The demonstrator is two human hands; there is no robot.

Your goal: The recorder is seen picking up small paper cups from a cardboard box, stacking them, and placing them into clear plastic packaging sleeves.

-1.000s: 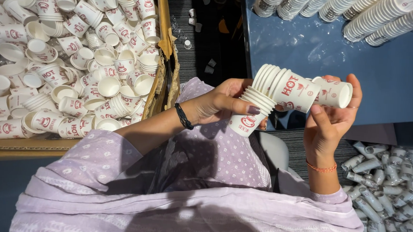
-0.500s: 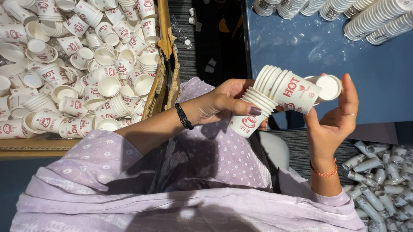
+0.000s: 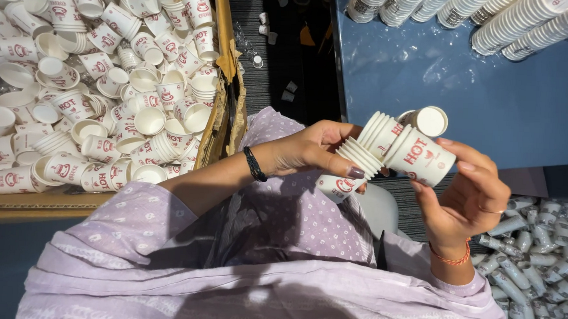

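Observation:
My left hand point(image 3: 313, 151) grips a nested stack of white paper cups point(image 3: 351, 166) with red print, thumb across the rims. My right hand point(image 3: 467, 195) holds a short stack of the same cups point(image 3: 420, 154) tilted on its side, bottoms pointing up and to the right. The two stacks touch at their rims, at an angle to each other. A black band sits on my left wrist and an orange thread on my right. My lilac sleeves and lap fill the lower part of the head view.
A cardboard box point(image 3: 227, 66) at left is heaped with several loose printed cups point(image 3: 106, 85). A blue table point(image 3: 469, 91) carries long stacks of cups point(image 3: 518, 23) along its far edge. Crushed cups point(image 3: 544, 257) lie on the floor at right.
The cups in my right hand have separated slightly from the left-hand stack and turned, so their printed side faces me. Both hands stay at about the same height.

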